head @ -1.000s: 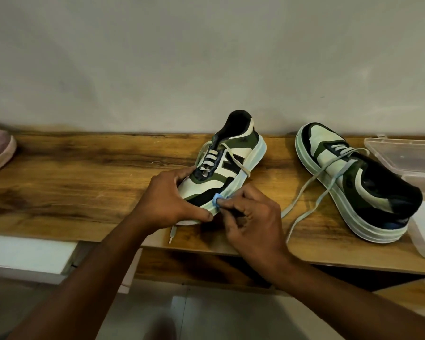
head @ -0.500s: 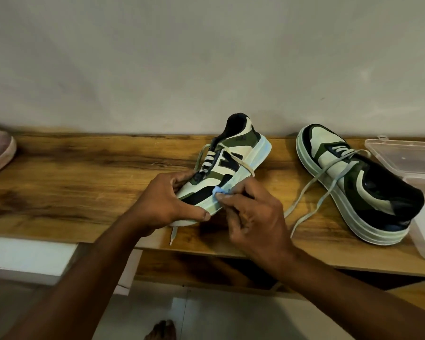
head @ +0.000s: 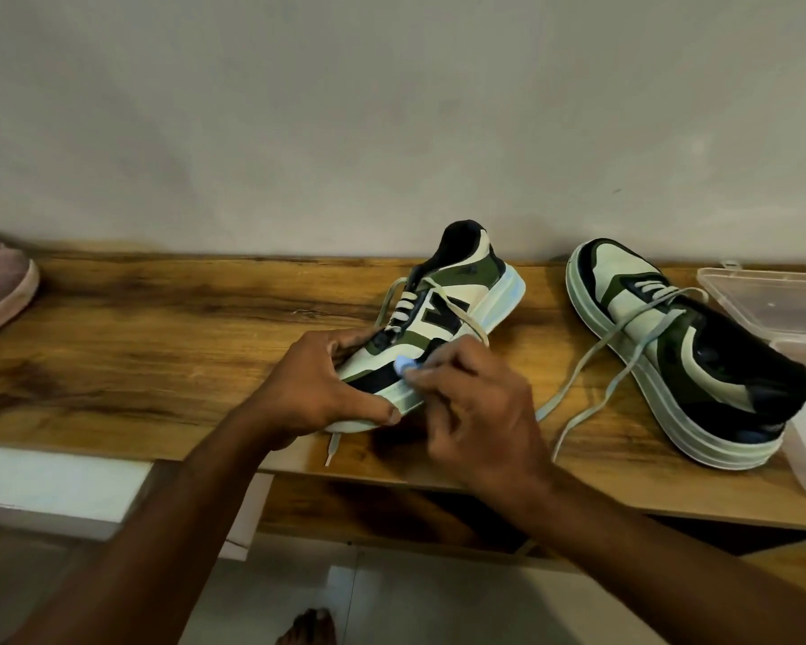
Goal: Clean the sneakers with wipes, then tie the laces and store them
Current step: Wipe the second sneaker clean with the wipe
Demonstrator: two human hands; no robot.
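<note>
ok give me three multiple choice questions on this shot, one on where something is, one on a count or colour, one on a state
1. Where is the clear box?
A. at the bench's right end
B. at the bench's left end
C. on the floor

2. How many green, black and cream sneakers are on the bench?
A. one
B. two
C. four

3. What state are the right sneaker's laces in?
A. tied in a bow
B. removed
C. untied, trailing on the bench

Answers:
1 A, the box sits past the right sneaker at the right edge.
2 B, one is gripped by the left hand while the right hand rubs a wipe on it, the other lies beside it.
3 C, both ends lie loose across the wood.
</note>
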